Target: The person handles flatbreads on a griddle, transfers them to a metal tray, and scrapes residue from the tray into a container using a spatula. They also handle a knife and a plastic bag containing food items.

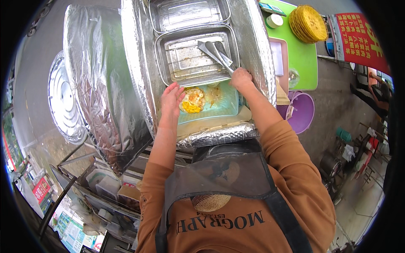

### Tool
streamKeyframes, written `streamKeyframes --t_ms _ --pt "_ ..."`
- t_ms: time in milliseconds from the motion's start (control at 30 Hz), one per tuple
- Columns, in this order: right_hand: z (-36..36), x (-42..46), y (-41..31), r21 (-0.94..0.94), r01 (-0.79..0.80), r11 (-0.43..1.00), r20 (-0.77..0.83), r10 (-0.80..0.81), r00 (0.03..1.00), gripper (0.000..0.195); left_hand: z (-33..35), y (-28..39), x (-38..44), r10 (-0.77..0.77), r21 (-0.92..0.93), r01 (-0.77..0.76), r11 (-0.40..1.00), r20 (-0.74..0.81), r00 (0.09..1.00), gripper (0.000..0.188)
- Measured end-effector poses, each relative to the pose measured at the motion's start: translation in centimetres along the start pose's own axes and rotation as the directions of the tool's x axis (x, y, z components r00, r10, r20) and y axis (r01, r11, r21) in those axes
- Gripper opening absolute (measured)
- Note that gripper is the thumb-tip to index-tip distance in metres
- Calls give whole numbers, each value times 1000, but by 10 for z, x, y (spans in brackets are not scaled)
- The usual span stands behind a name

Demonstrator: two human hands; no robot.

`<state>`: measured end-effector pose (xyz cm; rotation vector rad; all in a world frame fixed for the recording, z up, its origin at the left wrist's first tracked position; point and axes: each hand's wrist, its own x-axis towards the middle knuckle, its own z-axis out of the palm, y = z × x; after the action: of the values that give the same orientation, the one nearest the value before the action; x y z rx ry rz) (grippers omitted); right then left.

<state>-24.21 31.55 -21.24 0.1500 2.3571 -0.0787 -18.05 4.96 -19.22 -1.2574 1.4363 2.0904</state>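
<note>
My right hand (241,78) is at the handle end of metal tongs (218,54), whose head lies in a wire mesh tray (164,58) with oily residue; whether the fingers grip the handle or the tray's rim cannot be told. My left hand (172,96) is beside the tray's near left corner, fingers spread, over the edge of a pale green plastic basket (221,106). In that basket lies a fried egg (193,100) with yellow yolk, close to my left fingers.
Foil-lined box walls (264,53) rise around the trays. A second mesh tray (190,12) sits beyond. To the right stand a green table (305,66) with stacked yellow woven plates (308,23) and a purple bucket (302,110). A foil-covered lid (101,79) stands left.
</note>
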Motion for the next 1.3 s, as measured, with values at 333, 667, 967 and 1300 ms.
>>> streamKeyframes --t_ms 333,667,967,1300 --pt "-19 -16 -3 55 38 998 -127 -31 991 30 -2 5 -14 10 13 -11 1000 54 998 33" --pt "-60 -87 24 440 520 732 -466 -308 829 32 -17 22 -102 135 142 -209 968 409 903 31" --pt "-92 -123 -49 811 545 213 -427 -420 801 32 -121 -8 -247 308 -14 -313 950 231 923 28" --pt "-70 -230 -169 819 573 -40 -364 -808 464 26 -294 -291 -265 -293 -656 -420 626 -698 654 22"
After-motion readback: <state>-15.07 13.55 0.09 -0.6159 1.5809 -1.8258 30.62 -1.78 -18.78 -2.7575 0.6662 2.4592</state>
